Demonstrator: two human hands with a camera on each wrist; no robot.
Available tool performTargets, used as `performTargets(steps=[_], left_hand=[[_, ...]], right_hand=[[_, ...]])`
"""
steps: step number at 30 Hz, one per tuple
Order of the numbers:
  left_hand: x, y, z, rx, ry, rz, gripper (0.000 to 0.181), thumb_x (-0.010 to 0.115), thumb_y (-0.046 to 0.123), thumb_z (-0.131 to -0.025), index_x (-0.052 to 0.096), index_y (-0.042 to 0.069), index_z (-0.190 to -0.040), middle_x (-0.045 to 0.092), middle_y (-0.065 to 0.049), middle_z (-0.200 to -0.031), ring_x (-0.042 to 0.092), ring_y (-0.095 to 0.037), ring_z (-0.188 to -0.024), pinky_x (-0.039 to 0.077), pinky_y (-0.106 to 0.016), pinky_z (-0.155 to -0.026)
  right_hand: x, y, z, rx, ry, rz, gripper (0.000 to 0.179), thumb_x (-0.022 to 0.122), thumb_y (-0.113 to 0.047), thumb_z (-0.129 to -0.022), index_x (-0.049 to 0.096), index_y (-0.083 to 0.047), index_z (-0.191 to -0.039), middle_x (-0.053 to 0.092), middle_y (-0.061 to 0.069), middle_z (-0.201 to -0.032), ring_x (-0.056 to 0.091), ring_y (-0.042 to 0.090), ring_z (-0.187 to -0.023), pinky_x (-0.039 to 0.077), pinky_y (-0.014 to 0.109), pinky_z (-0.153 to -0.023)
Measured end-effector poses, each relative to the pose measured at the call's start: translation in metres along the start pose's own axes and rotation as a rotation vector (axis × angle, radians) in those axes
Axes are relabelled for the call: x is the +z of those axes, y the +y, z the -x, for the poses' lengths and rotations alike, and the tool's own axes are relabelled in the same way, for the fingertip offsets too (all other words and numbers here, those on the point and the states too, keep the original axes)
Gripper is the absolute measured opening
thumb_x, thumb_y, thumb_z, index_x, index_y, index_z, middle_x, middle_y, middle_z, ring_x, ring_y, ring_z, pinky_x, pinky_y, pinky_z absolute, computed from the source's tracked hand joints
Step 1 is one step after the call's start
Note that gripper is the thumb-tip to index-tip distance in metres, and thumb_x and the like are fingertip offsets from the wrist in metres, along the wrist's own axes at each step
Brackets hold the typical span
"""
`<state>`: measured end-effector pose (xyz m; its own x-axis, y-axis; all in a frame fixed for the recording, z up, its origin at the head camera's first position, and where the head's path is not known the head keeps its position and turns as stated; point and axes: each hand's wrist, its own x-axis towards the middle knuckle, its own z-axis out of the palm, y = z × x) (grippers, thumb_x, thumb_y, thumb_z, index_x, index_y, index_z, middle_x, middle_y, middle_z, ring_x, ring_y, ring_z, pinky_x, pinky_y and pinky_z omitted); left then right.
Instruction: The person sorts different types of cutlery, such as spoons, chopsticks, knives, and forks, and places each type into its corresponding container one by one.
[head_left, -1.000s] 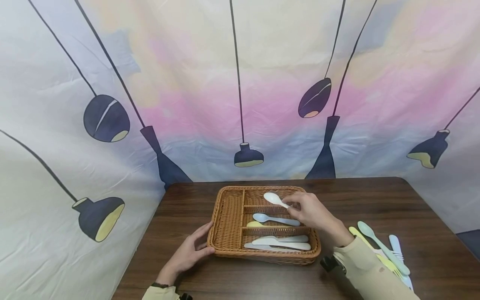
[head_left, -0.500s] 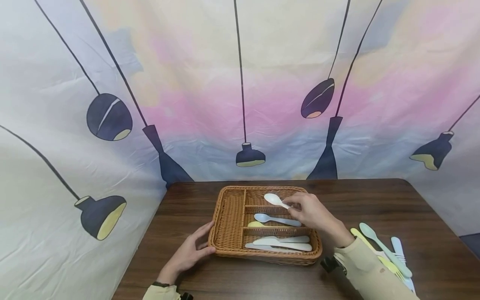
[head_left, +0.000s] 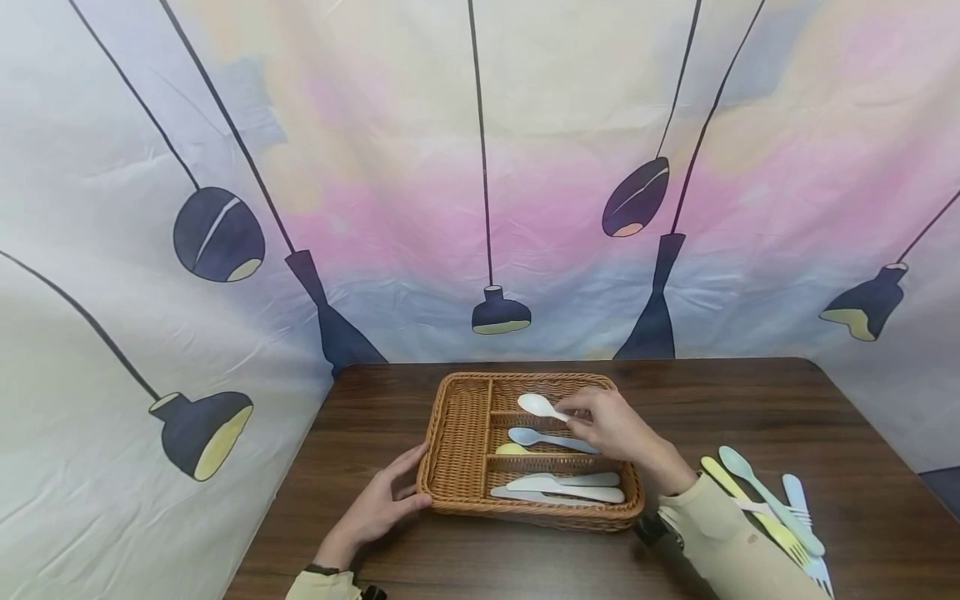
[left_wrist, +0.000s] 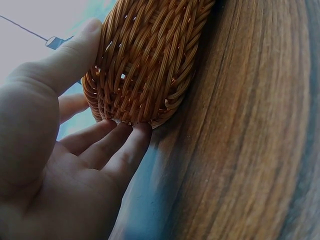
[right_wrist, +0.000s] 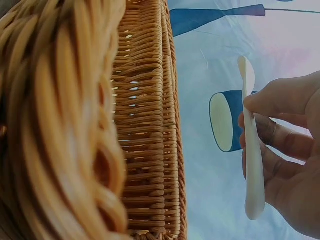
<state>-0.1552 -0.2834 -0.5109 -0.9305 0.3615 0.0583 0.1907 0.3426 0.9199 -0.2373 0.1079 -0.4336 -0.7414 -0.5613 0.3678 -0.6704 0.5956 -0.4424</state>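
My right hand [head_left: 611, 423] pinches a white spoon [head_left: 536, 405] by its handle, over the back of a brown wicker cutlery basket [head_left: 459, 433]. In the right wrist view the spoon [right_wrist: 254, 165] is between thumb and fingers, apart from the basket's rim. My left hand [head_left: 382, 498] touches the basket's left end. The left wrist view has its fingers [left_wrist: 127, 152] resting against the woven wall, the thumb up by the rim. A light blue spoon [head_left: 551, 439] and a yellow spoon [head_left: 512, 449] lie in the middle right compartment; several pale knives [head_left: 566, 487] lie in the front one.
Right of the basket, a loose pile holds a green spoon [head_left: 750, 475], a yellow fork [head_left: 783, 542], a light blue fork [head_left: 797, 496] and other cutlery. The brown wooden table [head_left: 540, 567] meets a printed cloth [head_left: 562, 242] with lamp pictures at its back edge.
My right hand, with the white spoon, has shifted slightly left and toward me over the basket. The left hand stays at the basket's end, and the cutlery inside lies as before.
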Motion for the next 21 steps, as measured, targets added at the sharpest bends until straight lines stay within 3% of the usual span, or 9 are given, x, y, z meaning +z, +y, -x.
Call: performTargets(steps=[7, 21], left_hand=[[-0.0001, -0.0012, -0.0008, 0.006, -0.003, 0.001, 0.080, 0.071, 0.011, -0.089, 0.026, 0.009, -0.155, 0.017, -0.022, -0.160, 0.025, -0.043, -0.143, 0.049, -0.031, -0.104], [0.0004, -0.0005, 0.0001, 0.005, 0.007, -0.006, 0.079, 0.071, 0.012, -0.089, 0.027, 0.009, -0.155, 0.018, -0.022, -0.159, 0.025, -0.043, -0.143, 0.048, -0.032, -0.105]], right_hand=[[0.0038, -0.0029, -0.0005, 0.035, -0.005, 0.025, 0.024, 0.070, -0.014, -0.090, 0.073, -0.017, -0.114, 0.071, -0.003, -0.103, 0.063, 0.014, -0.088, 0.048, 0.045, -0.083], [0.0002, -0.0041, 0.0005, 0.036, -0.006, -0.007, 0.023, 0.069, -0.016, -0.091, 0.072, -0.016, -0.113, 0.070, -0.002, -0.106, 0.061, 0.007, -0.082, 0.051, 0.033, -0.076]])
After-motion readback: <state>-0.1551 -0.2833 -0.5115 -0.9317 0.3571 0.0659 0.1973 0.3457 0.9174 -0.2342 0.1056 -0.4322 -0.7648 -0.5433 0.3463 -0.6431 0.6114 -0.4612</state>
